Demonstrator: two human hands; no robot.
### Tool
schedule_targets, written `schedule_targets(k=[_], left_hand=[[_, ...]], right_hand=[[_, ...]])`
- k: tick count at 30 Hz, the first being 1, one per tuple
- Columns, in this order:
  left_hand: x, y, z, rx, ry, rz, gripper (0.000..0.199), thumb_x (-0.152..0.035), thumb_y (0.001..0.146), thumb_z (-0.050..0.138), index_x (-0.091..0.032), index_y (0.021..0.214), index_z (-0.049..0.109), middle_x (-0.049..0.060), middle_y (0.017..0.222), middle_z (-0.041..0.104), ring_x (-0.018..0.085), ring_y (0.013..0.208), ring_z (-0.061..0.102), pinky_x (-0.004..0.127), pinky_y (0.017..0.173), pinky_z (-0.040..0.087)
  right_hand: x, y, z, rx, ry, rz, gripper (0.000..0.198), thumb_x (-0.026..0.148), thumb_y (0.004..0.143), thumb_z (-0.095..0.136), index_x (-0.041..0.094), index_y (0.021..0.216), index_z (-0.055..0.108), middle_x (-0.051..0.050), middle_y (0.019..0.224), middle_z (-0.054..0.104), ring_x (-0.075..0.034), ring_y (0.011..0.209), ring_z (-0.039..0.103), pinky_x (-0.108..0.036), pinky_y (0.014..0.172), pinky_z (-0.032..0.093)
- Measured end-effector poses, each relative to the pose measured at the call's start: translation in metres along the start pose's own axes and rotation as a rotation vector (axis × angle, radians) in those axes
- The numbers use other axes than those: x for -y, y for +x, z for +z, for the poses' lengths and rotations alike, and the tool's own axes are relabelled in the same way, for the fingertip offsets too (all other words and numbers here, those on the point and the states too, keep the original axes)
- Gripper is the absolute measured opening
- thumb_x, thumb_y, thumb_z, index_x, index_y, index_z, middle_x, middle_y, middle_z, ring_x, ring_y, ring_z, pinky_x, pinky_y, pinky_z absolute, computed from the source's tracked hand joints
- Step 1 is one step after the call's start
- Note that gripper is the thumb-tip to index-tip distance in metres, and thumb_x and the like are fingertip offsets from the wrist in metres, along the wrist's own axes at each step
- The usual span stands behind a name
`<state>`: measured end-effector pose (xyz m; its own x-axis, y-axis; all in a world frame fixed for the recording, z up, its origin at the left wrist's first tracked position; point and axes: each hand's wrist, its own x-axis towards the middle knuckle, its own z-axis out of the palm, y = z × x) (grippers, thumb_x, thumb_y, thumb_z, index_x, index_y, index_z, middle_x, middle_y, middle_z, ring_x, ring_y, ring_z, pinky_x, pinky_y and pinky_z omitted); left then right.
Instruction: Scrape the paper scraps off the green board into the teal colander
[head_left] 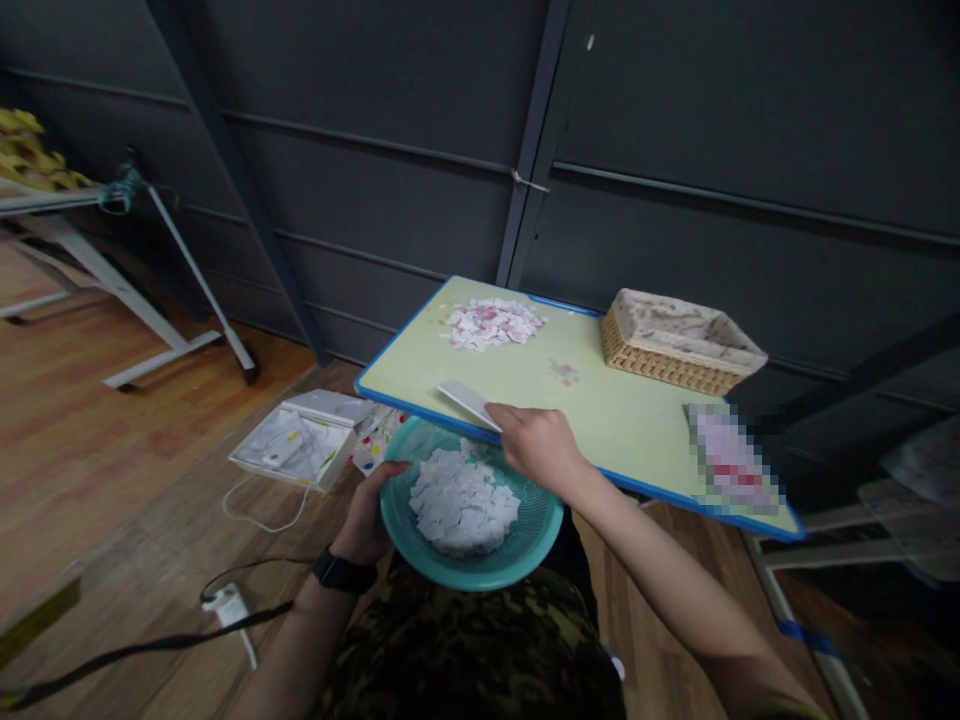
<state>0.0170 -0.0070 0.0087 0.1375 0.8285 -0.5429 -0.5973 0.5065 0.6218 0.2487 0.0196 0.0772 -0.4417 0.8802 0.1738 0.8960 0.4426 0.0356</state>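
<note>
My left hand [370, 512] grips the rim of a teal plastic strainer basket [469, 577] at its left side. Many torn white paper pieces [463, 503] lie heaped inside it. The basket is tucked against the near edge of a small yellow-green table [502, 385] with a blue border. My right hand [541, 448] is closed around the end of a flat white strip [466, 402], held low over the table's near edge above the basket. Farther back on the tabletop sits a pile of white and pinkish paper scraps [493, 325].
A cloth-lined wicker basket [667, 365] stands at the table's back right, with a few pinkish bits [564, 372] left of it. An open white box [296, 450] and a power strip [229, 608] with cables lie on the floor at left. Dark panels [397, 90] rise behind.
</note>
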Motion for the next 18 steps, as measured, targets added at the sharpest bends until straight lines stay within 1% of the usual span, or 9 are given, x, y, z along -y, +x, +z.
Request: schedule_targets(k=[2, 4, 7, 10, 12, 14, 16, 18], left_hand=[[0.000, -0.002, -0.001, -0.014, 0.005, -0.008, 0.006, -0.015, 0.069, 0.068, -0.012, 0.074, 0.070, 0.004, 0.061, 0.073, 0.019, 0.055, 0.066, 0.031, 0.061, 0.054], [0.000, -0.003, -0.003, -0.034, 0.014, -0.027, 0.008, -0.015, 0.069, 0.069, -0.012, 0.076, 0.071, 0.005, 0.062, 0.074, 0.021, 0.059, 0.068, 0.033, 0.064, 0.055], [0.000, -0.002, -0.004, -0.058, 0.030, -0.035, 0.009, -0.014, 0.070, 0.067, -0.012, 0.077, 0.071, 0.006, 0.064, 0.075, 0.023, 0.062, 0.070, 0.034, 0.064, 0.057], [0.003, 0.001, -0.005, -0.062, 0.049, -0.030, 0.006, -0.015, 0.070, 0.066, -0.013, 0.074, 0.070, 0.005, 0.061, 0.073, 0.023, 0.059, 0.070, 0.033, 0.058, 0.057], [0.007, 0.004, -0.006, -0.040, 0.054, -0.014, 0.010, -0.014, 0.068, 0.068, -0.014, 0.077, 0.071, 0.003, 0.060, 0.073, 0.023, 0.059, 0.071, 0.032, 0.057, 0.057], [0.011, 0.006, -0.007, -0.020, 0.053, 0.013, 0.018, -0.014, 0.065, 0.070, -0.015, 0.083, 0.071, 0.002, 0.060, 0.073, 0.024, 0.059, 0.071, 0.032, 0.056, 0.057], [0.014, 0.007, -0.008, -0.036, 0.052, 0.011, 0.023, -0.013, 0.064, 0.071, -0.015, 0.087, 0.071, 0.002, 0.062, 0.074, 0.024, 0.059, 0.072, 0.033, 0.057, 0.057], [0.016, 0.007, -0.008, -0.063, 0.035, 0.025, 0.026, -0.012, 0.064, 0.071, -0.016, 0.090, 0.071, 0.002, 0.067, 0.076, 0.025, 0.062, 0.073, 0.033, 0.059, 0.058]], right_hand=[[0.004, 0.008, -0.004, 0.063, -0.084, 0.087, 0.039, 0.012, 0.088, 0.042, 0.016, 0.121, 0.062, -0.014, 0.116, 0.073, -0.025, 0.088, 0.073, -0.030, 0.070, 0.050], [0.001, 0.011, -0.007, 0.093, -0.143, 0.196, 0.035, 0.012, 0.089, 0.040, 0.015, 0.116, 0.063, -0.016, 0.109, 0.074, -0.027, 0.083, 0.073, -0.031, 0.067, 0.049], [-0.011, 0.007, -0.008, 0.101, -0.198, 0.349, 0.033, 0.012, 0.088, 0.041, 0.014, 0.112, 0.064, -0.019, 0.101, 0.074, -0.029, 0.080, 0.073, -0.033, 0.065, 0.047], [-0.030, -0.003, -0.009, 0.083, -0.228, 0.460, 0.033, 0.013, 0.087, 0.044, 0.014, 0.111, 0.066, -0.020, 0.095, 0.074, -0.031, 0.079, 0.072, -0.034, 0.066, 0.046], [-0.045, -0.009, -0.011, 0.051, -0.222, 0.535, 0.032, 0.016, 0.087, 0.045, 0.015, 0.110, 0.068, -0.019, 0.091, 0.074, -0.030, 0.077, 0.072, -0.034, 0.067, 0.045], [-0.061, -0.013, -0.014, -0.010, -0.185, 0.615, 0.031, 0.023, 0.089, 0.045, 0.015, 0.105, 0.070, -0.019, 0.086, 0.074, -0.030, 0.076, 0.071, -0.033, 0.066, 0.043], [-0.079, -0.013, -0.017, -0.103, -0.127, 0.672, 0.032, 0.029, 0.090, 0.045, 0.013, 0.095, 0.072, -0.019, 0.083, 0.074, -0.030, 0.076, 0.069, -0.032, 0.064, 0.042], [-0.098, -0.010, -0.021, -0.191, -0.053, 0.695, 0.032, 0.032, 0.089, 0.047, 0.012, 0.087, 0.072, -0.018, 0.083, 0.074, -0.028, 0.076, 0.068, -0.031, 0.063, 0.041]])
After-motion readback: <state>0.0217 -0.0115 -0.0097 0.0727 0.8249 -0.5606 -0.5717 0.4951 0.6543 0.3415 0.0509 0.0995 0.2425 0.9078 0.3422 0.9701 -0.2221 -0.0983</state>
